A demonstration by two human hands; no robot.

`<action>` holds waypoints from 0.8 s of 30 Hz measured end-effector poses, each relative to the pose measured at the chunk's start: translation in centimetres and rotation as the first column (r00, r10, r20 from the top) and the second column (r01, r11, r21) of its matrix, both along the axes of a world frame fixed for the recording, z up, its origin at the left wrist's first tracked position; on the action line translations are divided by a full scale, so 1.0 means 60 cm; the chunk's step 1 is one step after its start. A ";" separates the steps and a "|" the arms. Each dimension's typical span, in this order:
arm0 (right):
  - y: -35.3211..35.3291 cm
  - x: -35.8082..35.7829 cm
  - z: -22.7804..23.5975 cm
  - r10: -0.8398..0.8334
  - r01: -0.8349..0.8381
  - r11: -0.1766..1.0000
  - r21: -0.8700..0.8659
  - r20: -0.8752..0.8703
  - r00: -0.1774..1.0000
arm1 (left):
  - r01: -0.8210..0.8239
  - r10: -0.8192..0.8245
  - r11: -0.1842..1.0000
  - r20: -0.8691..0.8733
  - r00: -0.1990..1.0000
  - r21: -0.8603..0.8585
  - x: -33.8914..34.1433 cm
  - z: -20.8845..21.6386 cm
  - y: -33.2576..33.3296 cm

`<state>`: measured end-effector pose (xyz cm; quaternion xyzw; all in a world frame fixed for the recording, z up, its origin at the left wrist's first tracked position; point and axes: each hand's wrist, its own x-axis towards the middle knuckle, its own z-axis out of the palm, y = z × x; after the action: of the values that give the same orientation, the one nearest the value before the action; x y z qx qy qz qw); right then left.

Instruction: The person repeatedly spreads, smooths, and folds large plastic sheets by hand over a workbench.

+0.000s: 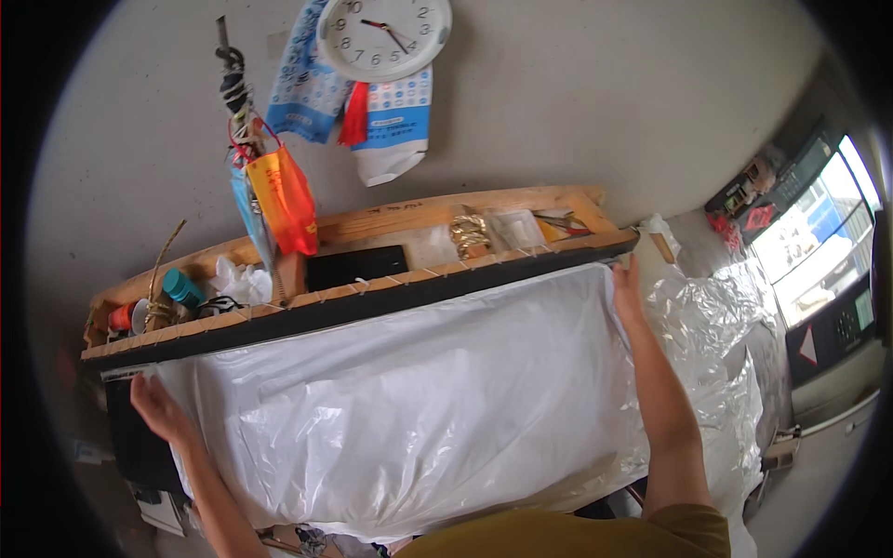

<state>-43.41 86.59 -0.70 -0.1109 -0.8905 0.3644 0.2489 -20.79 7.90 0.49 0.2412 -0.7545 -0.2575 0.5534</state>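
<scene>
A large white plastic sheet (pixel 400 418), shiny and creased, is spread in front of me below a black-edged wooden tray. At its upper left corner is my left hand (pixel 160 411), fingers bent and closed at the edge of the plastic. My right hand (pixel 629 290) grips the upper right corner, close under the right end of the tray's black edge (pixel 521 273). Between the two hands the top edge of the sheet runs along that black strip. What lies beneath the plastic is hidden.
The long wooden tray (pixel 372 221) holds a teal cap-like cylinder (pixel 183 288), a black flat case (pixel 357 268), gold cord (pixel 470 232) and small tools. An orange pouch (pixel 284 195) hangs over it. More clear plastic (pixel 712 325) lies right; a clock (pixel 383 35) is on the wall.
</scene>
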 end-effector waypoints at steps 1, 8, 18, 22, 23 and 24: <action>-0.074 0.034 0.030 0.071 -0.066 0.997 -0.051 0.095 0.993 | 0.020 -0.008 0.999 -0.221 0.975 0.051 0.038 0.016 -0.011; -0.043 0.057 0.026 0.191 -0.195 0.980 -0.036 -0.102 0.976 | 0.127 0.267 0.744 0.466 0.843 -0.656 0.044 0.176 0.223; -0.381 0.323 0.082 0.703 -0.597 0.493 -0.634 -0.115 0.702 | -0.025 0.173 0.975 0.692 0.701 -0.219 0.277 0.065 -0.014; -0.411 0.318 0.073 0.703 -0.606 0.514 -0.607 -0.106 0.703 | 0.689 -0.444 0.725 0.758 0.478 -0.010 0.039 0.184 0.488; -0.403 0.317 0.083 0.717 -0.592 0.554 -0.585 -0.027 0.697 | 0.779 -0.554 0.626 0.689 0.468 -0.026 0.011 0.167 0.578; -0.387 0.308 0.110 0.717 -0.597 0.551 -0.583 -0.035 0.696 | 0.846 -0.628 0.532 0.666 0.402 -0.009 -0.007 0.143 0.632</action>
<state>-24.93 63.37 5.89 0.1276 -0.7411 0.6577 -0.0439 -21.19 45.80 9.09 -0.1599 -0.9431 -0.2525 0.1455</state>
